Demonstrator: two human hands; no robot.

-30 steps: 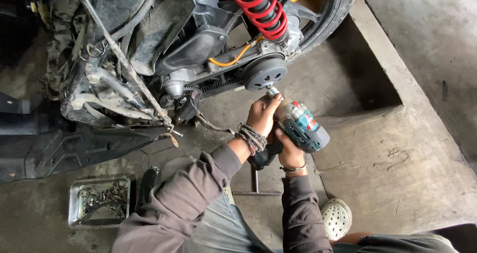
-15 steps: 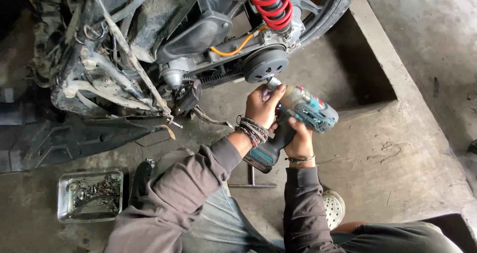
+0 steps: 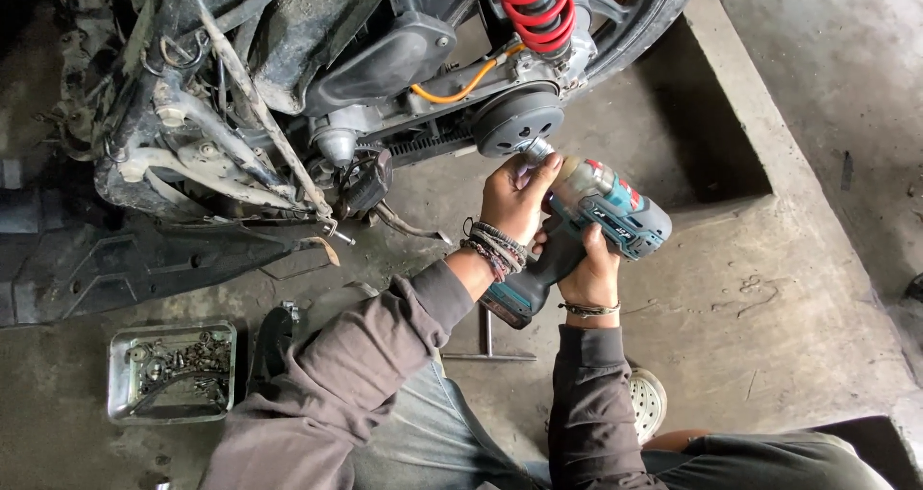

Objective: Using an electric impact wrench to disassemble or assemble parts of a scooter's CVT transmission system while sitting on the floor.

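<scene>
A teal and black cordless impact wrench [image 3: 606, 216] points at the round black pulley [image 3: 519, 122] on the side of a stripped scooter engine [image 3: 385, 76]. My right hand [image 3: 588, 274] grips the wrench's handle from below. My left hand [image 3: 514, 197], with several bracelets at the wrist, holds the silver socket [image 3: 535, 150] at the wrench's nose, which touches the pulley's centre. A red coil shock absorber [image 3: 534, 7] stands just above the pulley.
A metal tray [image 3: 171, 370] of bolts and small parts lies on the concrete floor at lower left. A T-shaped metal tool [image 3: 486, 341] lies under my arms. The rear tyre [image 3: 642, 14] sits by a raised concrete ledge [image 3: 760, 134]. A black panel [image 3: 144, 259] lies left.
The view has shifted, so engine and hands sit lower right in the picture. Both hands keep their hold and the socket stays on the pulley.
</scene>
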